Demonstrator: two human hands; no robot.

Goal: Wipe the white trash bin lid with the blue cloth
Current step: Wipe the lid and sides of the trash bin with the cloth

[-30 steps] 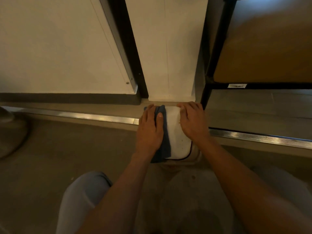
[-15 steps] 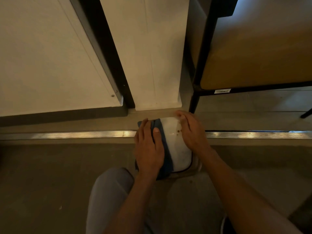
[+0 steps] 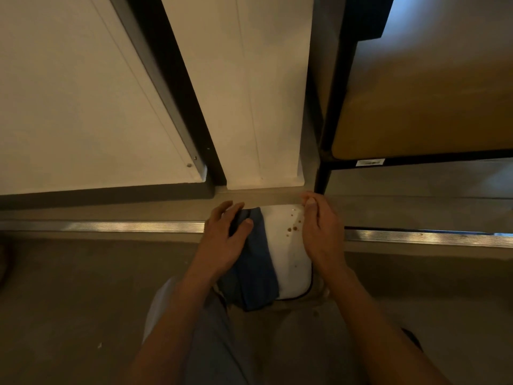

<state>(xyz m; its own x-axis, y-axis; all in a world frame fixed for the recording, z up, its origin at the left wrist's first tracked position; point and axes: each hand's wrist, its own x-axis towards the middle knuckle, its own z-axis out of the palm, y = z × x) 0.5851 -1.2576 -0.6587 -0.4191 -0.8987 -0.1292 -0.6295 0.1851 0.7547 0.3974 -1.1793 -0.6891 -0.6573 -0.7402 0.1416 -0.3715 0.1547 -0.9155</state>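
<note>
Compared with a second ago, the left hand [image 3: 226,240] and the blue cloth [image 3: 254,262] sit at much the same place on the left side of the white trash bin lid [image 3: 288,254], while the right hand [image 3: 319,232] has drawn back from lying flat over the lid's upper right part to its right edge. That shift uncovers a cluster of small brown spots [image 3: 293,227] on the bare white surface, near the lid's far right corner. I judge that the wipe has covered little of the lid so far, and that the spotted patch is the part that matters most; the cloth would need to travel rightward and toward the top of the frame to reach it.

The left hand lies palm down on the cloth with fingers spread and fairly straight, pressing it onto the lid rather than clutching it. The right hand rests along the lid's right rim, fingers bent down over the far corner and thumb tucked near them; it seems to be steadying the bin, holding nothing else.

The lid sits just below the middle of the frame, between the two hands, on the floor [image 3: 83,287] close to a metal threshold strip [image 3: 125,226]. The cloth drapes over the lid's left half and hangs past its near edge. The spots lie just beside the right hand and well clear of the cloth.
</note>
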